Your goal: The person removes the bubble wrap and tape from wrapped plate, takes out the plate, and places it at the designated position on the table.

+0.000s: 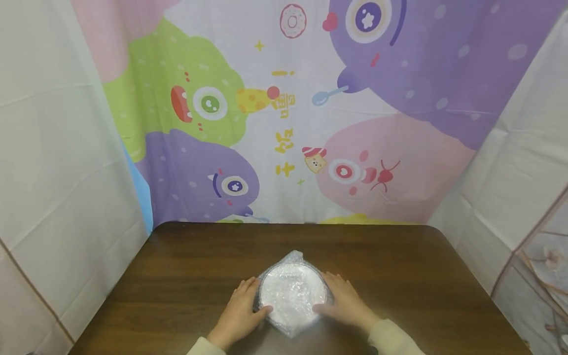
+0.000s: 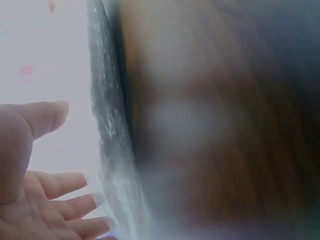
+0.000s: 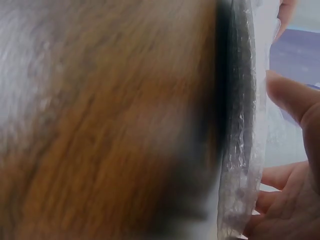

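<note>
A round white disc-shaped item in clear bubble wrap (image 1: pixel 293 293) is at the front middle of the dark table, its pale face up. At its left edge is my left hand (image 1: pixel 241 310); in the left wrist view the fingers (image 2: pixel 72 206) are spread, tips by the wrap, and the thumb stands apart from it. My right hand (image 1: pixel 346 301) lies along the right side. The right wrist view has its thumb touching the wrapped rim (image 3: pixel 242 115), with fairly straight fingers against the side. Whether the item touches the table cannot be told.
The dark wood table (image 1: pixel 177 266) has rounded far corners. Behind it hangs a curtain with cartoon monsters (image 1: pixel 266 118). Pale cloth hangs (image 1: pixel 49 148) on the left, and a similar cloth (image 1: pixel 523 162) on the right.
</note>
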The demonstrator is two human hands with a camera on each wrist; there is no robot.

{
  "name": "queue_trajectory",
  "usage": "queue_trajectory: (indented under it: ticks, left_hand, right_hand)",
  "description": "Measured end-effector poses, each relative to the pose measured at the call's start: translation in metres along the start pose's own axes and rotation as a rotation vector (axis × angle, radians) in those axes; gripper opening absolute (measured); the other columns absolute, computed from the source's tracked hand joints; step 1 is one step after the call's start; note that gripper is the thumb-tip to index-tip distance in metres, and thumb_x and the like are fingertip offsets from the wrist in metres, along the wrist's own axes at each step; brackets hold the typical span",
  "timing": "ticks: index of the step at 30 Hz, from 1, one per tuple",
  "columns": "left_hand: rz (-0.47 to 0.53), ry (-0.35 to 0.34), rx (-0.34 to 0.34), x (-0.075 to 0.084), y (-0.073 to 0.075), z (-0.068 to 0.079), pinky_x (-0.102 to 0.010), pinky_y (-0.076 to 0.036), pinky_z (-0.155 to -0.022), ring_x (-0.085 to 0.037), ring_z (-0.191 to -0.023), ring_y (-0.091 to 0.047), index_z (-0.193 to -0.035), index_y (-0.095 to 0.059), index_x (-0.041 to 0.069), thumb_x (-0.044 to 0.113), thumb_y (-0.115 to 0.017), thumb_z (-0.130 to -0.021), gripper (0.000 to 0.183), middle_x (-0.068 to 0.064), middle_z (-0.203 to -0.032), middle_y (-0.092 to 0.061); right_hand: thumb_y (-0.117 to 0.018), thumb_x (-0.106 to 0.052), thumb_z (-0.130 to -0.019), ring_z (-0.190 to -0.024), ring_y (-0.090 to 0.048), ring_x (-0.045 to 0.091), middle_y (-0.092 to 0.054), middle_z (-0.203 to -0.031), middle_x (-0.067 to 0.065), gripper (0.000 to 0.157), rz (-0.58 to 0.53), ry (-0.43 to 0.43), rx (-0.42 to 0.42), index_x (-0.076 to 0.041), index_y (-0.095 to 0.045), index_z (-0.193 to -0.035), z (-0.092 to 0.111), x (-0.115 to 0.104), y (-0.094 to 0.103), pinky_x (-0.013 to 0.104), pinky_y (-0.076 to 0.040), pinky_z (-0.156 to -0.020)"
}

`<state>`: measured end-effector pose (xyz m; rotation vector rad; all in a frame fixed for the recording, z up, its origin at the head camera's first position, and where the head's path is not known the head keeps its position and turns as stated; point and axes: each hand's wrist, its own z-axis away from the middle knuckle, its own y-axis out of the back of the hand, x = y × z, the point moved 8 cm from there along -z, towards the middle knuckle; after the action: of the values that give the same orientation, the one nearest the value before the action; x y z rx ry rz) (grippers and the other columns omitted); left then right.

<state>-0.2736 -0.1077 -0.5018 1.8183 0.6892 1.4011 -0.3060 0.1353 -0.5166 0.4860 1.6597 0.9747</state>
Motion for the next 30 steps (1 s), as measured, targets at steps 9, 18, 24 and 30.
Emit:
queue_trajectory:
  ticks: [9, 18, 24, 30]
  left_hand:
    - [0.015, -0.141, 0.056, 0.035, -0.006, -0.003, -0.059, -0.04, -0.108, -0.047, -0.134, -0.045, -0.134, -0.053, -0.005, 0.033, -0.071, -0.087, 0.063, -0.027, -0.141, -0.05]
    - [-0.125, -0.282, -0.019, 0.067, -0.024, -0.006, -0.042, -0.052, -0.1, -0.03, -0.121, -0.06, -0.126, -0.062, 0.0, 0.035, -0.075, -0.083, 0.056, -0.013, -0.133, -0.061]
    - [-0.242, -0.34, 0.023, 0.077, -0.028, -0.006, -0.033, -0.054, -0.095, -0.022, -0.111, -0.065, -0.109, -0.07, 0.005, 0.035, -0.078, -0.078, 0.044, -0.007, -0.119, -0.069]
    - [-0.297, -0.348, 0.107, 0.084, -0.028, -0.007, -0.028, -0.057, -0.082, -0.018, -0.095, -0.067, -0.089, -0.072, 0.011, 0.033, -0.079, -0.073, 0.028, -0.001, -0.102, -0.071]
  right_hand:
    - [-0.082, -0.04, -0.074, -0.137, -0.037, 0.05, -0.039, -0.15, 0.029, 0.098, -0.104, 0.014, -0.045, 0.004, -0.035, -0.148, 0.001, 0.006, -0.004, 0.067, -0.028, -0.112]
    - [-0.082, -0.041, -0.073, -0.136, -0.037, 0.051, -0.04, -0.149, 0.029, 0.1, -0.117, 0.032, -0.043, 0.007, -0.035, -0.147, 0.001, 0.003, -0.003, 0.067, -0.03, -0.11]
    - [-0.082, -0.041, -0.073, -0.136, -0.039, 0.05, -0.041, -0.149, 0.028, 0.099, -0.114, 0.055, -0.041, 0.006, -0.036, -0.147, 0.001, 0.003, -0.003, 0.066, -0.033, -0.11]
    - [-0.083, -0.04, -0.073, -0.137, -0.038, 0.05, -0.039, -0.151, 0.027, 0.099, -0.127, 0.039, -0.057, 0.004, -0.035, -0.148, 0.0, 0.008, -0.003, 0.067, -0.031, -0.11]
